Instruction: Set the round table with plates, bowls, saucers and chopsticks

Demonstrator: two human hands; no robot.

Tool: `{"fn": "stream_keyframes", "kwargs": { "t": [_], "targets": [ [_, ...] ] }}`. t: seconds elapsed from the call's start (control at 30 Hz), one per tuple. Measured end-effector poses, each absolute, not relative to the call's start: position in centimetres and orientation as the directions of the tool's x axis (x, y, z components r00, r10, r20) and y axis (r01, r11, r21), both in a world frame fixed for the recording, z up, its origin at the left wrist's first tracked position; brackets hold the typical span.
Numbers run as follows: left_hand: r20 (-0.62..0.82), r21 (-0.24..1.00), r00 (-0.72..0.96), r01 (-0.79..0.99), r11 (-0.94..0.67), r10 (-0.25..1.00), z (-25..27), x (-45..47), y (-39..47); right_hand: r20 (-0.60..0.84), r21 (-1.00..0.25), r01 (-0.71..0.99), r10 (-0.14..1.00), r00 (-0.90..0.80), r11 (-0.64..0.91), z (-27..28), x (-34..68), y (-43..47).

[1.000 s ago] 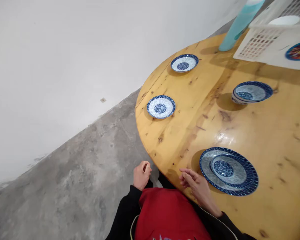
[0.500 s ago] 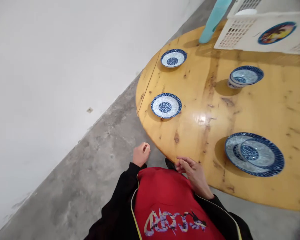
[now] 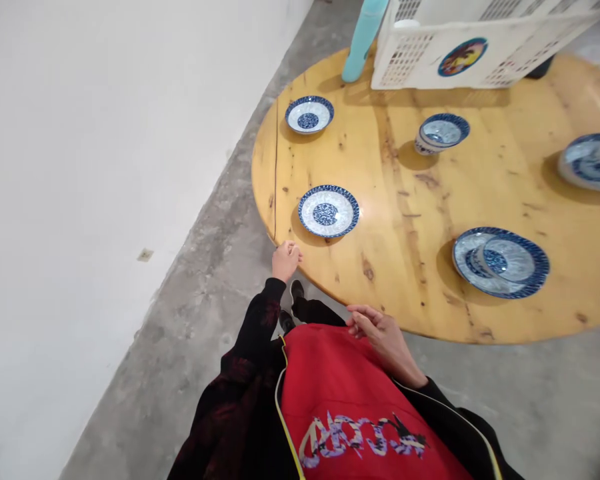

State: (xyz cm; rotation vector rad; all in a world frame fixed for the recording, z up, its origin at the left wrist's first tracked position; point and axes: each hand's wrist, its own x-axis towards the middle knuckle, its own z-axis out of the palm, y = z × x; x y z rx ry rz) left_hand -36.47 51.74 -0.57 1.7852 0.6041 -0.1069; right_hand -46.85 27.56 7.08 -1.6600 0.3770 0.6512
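Note:
My left hand point(image 3: 287, 260) is at the rounded table edge, just below and left of a white plate with a blue rim point(image 3: 329, 212). Its fingers are loosely bent and a little apart, with nothing seen in them. Near the front edge, before my red shirt, my right hand point(image 3: 380, 333) hangs with half-curled, parted fingers and holds nothing. Neither hand touches a dish. To the right is a larger blue-and-white dish point(image 3: 530, 270) with a smaller bowl inside it. Farther back sit another small blue-rimmed plate point(image 3: 310, 115) and a blue-and-white bowl point(image 3: 440, 133).
A white plastic basket point(image 3: 430, 60) stands at the back of the oval wooden table point(image 3: 375, 200), with a turquoise bottle point(image 3: 363, 43) beside it. More blue-and-white dishware point(image 3: 593, 160) is at the right edge, blurred. A white wall point(image 3: 105, 133) rises on the left.
My left hand has moved up to the table edge, nearer the plate, and its fist has loosened. My right hand stays about where it was. The view has turned to the right.

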Motion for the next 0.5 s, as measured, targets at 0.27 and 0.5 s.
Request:
{"fn": "stream_keyframes", "kwargs": {
  "t": [0.27,0.5],
  "targets": [
    [-0.496,0.867,0.856,0.499,0.019,0.149,-0.5,-29.5,52.5,-0.642,-0.767,-0.642,0.05,0.765,-0.02,5.1,-40.9,32.3],
    [-0.607,0.792,0.792,0.61,-0.029,0.067,-0.5,-26.6,53.7,-0.653,-0.755,-0.652,0.014,0.757,0.064,4.1,-35.7,34.0]
  ]
}}
